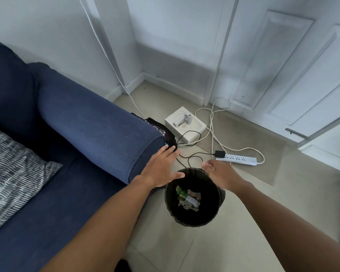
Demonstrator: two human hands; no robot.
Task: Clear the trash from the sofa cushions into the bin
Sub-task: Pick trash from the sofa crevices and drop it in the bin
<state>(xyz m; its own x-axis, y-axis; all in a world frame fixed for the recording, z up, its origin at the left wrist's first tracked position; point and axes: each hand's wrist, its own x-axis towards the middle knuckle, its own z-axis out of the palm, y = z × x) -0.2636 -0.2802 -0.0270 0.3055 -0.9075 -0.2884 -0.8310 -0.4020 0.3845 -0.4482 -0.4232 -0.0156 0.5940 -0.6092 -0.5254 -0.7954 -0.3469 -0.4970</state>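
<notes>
Now both hands are hovering open and empty over the bin (pixel 171 209), left hand (pixel 161 169) by the sofa (pixel 86 122) arm, right hand (pixel 219 174) opposite. Trash (pixel 188 198) is lying inside; checking the cushions before stopping seems wise.

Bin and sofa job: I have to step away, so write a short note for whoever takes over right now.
Left hand: open, empty, above the bin's near-sofa rim.
Right hand: fingers spread, empty, over the far rim.
Bin: on the floor beside the sofa arm, with wrappers and crumpled paper at the bottom.
Done: that trash is binned.
Left: no trash shows on the visible seat cushion; check the unseen part and under the patterned pillow.
</notes>
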